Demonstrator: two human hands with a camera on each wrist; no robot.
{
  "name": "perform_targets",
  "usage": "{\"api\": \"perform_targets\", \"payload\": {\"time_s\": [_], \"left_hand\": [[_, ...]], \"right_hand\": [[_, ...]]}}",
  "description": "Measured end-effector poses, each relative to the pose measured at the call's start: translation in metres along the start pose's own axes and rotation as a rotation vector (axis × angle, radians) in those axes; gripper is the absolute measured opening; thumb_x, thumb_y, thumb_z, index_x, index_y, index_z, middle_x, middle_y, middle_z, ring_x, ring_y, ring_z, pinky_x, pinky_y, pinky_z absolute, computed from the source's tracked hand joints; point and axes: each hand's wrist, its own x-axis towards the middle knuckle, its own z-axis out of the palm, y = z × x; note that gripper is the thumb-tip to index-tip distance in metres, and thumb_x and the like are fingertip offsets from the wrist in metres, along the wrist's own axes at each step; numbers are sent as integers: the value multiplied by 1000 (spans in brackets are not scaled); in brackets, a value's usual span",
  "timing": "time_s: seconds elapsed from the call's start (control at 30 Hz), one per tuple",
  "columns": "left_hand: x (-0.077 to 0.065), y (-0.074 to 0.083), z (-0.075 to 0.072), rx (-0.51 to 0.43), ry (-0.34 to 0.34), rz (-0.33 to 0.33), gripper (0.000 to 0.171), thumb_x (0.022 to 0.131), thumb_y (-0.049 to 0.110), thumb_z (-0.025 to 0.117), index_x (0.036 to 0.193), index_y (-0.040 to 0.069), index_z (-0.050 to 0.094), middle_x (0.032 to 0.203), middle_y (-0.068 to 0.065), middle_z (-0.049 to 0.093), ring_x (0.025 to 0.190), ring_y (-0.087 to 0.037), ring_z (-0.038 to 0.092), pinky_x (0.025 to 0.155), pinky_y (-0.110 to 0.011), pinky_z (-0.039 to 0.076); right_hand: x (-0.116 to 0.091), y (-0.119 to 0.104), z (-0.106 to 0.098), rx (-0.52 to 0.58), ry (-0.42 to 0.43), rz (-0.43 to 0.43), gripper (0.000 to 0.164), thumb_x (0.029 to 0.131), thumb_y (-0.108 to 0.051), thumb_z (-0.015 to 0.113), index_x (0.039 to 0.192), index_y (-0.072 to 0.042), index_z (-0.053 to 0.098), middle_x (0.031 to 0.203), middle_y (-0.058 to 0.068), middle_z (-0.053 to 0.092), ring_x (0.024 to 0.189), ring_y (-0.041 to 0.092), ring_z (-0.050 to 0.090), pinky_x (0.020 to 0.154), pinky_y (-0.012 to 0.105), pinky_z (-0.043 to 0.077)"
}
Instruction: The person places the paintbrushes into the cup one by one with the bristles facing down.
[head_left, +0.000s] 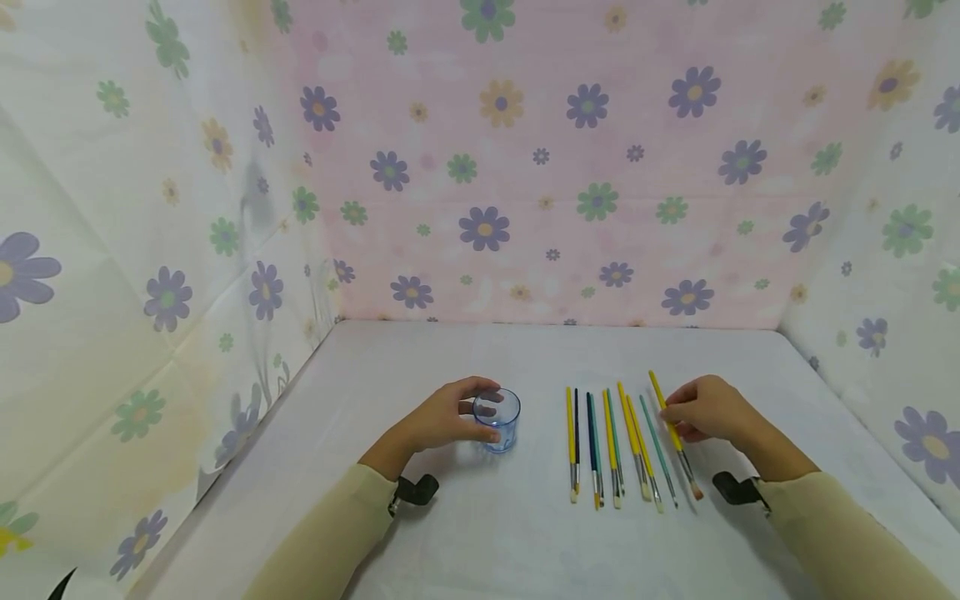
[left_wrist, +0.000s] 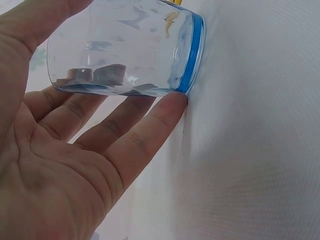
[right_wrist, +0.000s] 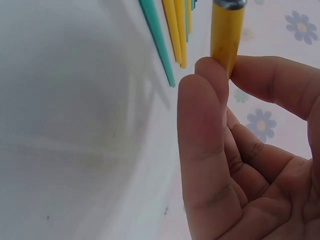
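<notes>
The worktop [head_left: 487,542], read from its near edge outward. Nine lying brushes [head_left: 610,433] point bristles nearward, right of centre. Toward the right edge, the right hand [head_left: 705,408] pinches a yellow brush [head_left: 681,454]; whether its bristles touch down cannot be told. Left of centre, the left hand [head_left: 444,417] curls round an upright clear cup [head_left: 506,435]. A loose pinch could let the brush swing; a nudge could tip the cup. Count: one cup; ten brushes (five yellow, three teal, two dark).
</notes>
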Motion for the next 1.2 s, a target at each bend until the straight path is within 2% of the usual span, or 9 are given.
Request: {"api": "perform_targets", "payload": {"time_s": [0.2, 0.37, 0.53, 0.93, 1.2], "left_hand": [[0, 1, 0, 0, 4, -5, 74, 76, 40, 93, 140, 36, 55, 142, 8, 62, 135, -27, 59, 109, -50, 51], [0, 1, 0, -1, 1, -4, 74, 77, 39, 93, 141, 35, 55, 144, 5, 62, 134, -26, 59, 109, -49, 51], [0, 0, 0, -10, -6, 0, 75, 77, 38, 92, 142, 34, 55, 145, 2, 61, 133, -24, 60, 109, -49, 51], [0, -2, 1, -1, 8, -5, 77, 75, 42, 93, 142, 33, 55, 143, 6, 62, 133, -25, 60, 107, -49, 52], [1, -3, 1, -5, 3, 3, 81, 75, 43, 93, 145, 29, 54, 144, 4, 62, 133, -25, 60, 107, -50, 53]], "right_hand": [[2, -6, 1, 33, -12, 21, 42, 92, -23, 77, 120, 7, 66, 100, 16, 71, 77, 23, 70, 72, 34, 63], [3, -10, 1, 53, -21, 13, 44, 93, -23, 77, 122, 7, 65, 103, 17, 71, 79, 22, 71, 72, 34, 64], [2, -13, 1, 70, -26, -10, 45, 95, -24, 76, 125, 6, 63, 108, 18, 71, 81, 21, 71, 73, 35, 64], [0, -26, 5, 128, -22, -68, 46, 95, -25, 74, 129, 5, 64, 114, 19, 70, 82, 23, 73, 77, 36, 64], [0, -37, 8, 138, -14, -113, 50, 96, -30, 74, 129, 5, 62, 115, 19, 71, 82, 21, 73, 78, 35, 64]]}}
